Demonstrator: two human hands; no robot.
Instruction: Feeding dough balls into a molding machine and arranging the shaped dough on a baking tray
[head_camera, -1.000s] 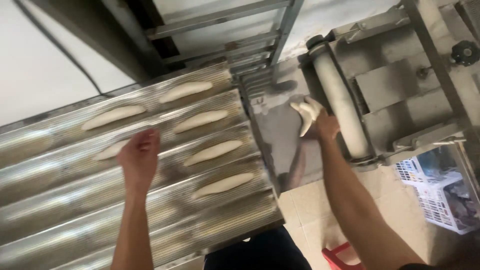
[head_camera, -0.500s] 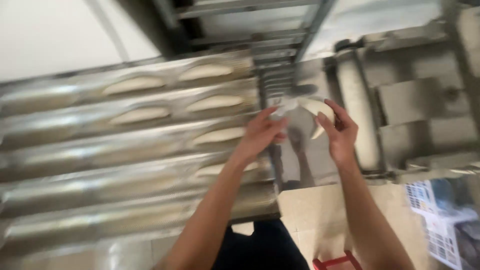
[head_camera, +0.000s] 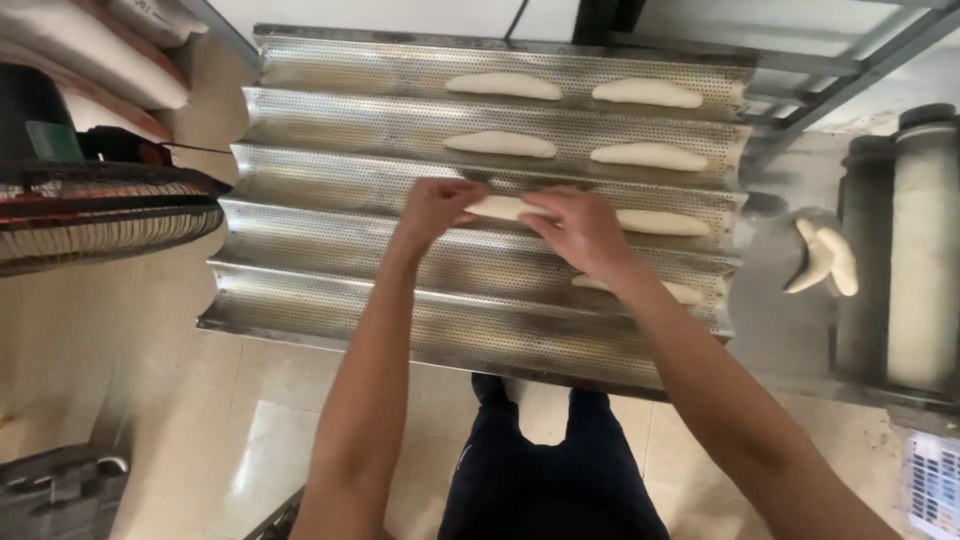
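Bright, even, soft daylight from above. Mild glare on the perforated metal tray ridges. Faint shadows under the hands. Sharp in the centre, slightly soft and stretched toward the edges. Pale, washed-out floor.

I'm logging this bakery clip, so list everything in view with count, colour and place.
tray: one, silver, perforated and grooved, centre
dough pieces: six lying free in the tray's right half, pale, two in each of the top two grooves, one in the third and one in the fourth
dough piece: one, pale, third groove, under both hands
dough: two pale pieces, on the machine at right
rollers: two, floury, upright at far right
fan: one, wire guard, left edge
floor: beige tiles, below
left hand: on the dough piece's left end
right hand: on its right part
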